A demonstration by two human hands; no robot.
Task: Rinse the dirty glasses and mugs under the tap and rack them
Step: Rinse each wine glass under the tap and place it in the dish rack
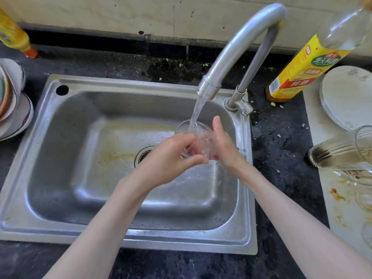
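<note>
Glass (198,137): tilted under tap (237,47) water, above sink (84,150).
Left hand (171,158): grip curled around glass.
Right hand (223,143): fingers straight, pressing the glass side.

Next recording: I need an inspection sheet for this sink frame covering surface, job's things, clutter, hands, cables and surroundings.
Surface: dark speckled counter, crumbs near the tap base; steel sink with yellowish stains on its floor.
Job's things: clear glass held under the running tap; a ribbed glass lying on its side at right, dark residue on it.
Clutter: yellow-labelled bottle, white round plate, stained white board, stacked bowls at left, yellow bottle far left.
Hands: left hand grips the glass; right hand against its other side, its grip unclear.
Cables: nothing seen.
Surroundings: pale tiled wall behind; no rack in view.
</note>
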